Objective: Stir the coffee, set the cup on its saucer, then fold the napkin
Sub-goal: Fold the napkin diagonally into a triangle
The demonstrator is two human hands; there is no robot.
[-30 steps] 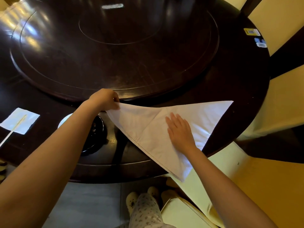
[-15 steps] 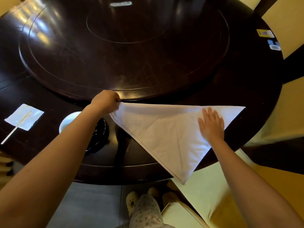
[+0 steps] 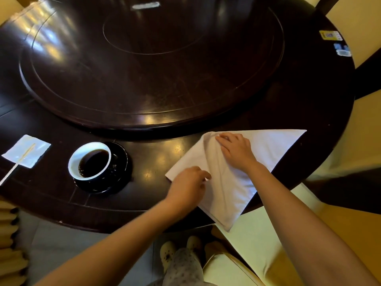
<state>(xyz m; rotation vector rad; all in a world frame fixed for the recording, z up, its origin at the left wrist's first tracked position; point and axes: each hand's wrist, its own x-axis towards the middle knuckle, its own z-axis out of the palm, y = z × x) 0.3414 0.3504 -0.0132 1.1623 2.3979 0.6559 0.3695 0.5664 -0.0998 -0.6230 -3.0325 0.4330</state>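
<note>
A white cloth napkin (image 3: 274, 149) lies folded on the dark round table, one tip hanging over the near edge. My right hand (image 3: 237, 149) presses flat on its upper part, beside a raised fold. My left hand (image 3: 189, 184) rests on the napkin's left edge, fingers curled on the cloth. To the left, a white-lined cup of black coffee (image 3: 90, 162) stands on its dark saucer (image 3: 121, 162). A pale stir stick (image 3: 12, 172) lies across a small white paper square at the far left.
The raised turntable (image 3: 152, 65) fills the table's (image 3: 51, 199) middle. Stickers (image 3: 331, 36) sit near the right rim. Cream chair seats (image 3: 257, 244) stand close at the lower right, and slippered feet (image 3: 179, 250) show below the table edge.
My left hand let go of the napkin's left corner and came down to its left edge. That corner is now folded over. My right hand moved left onto the fold. The cup is uncovered.
</note>
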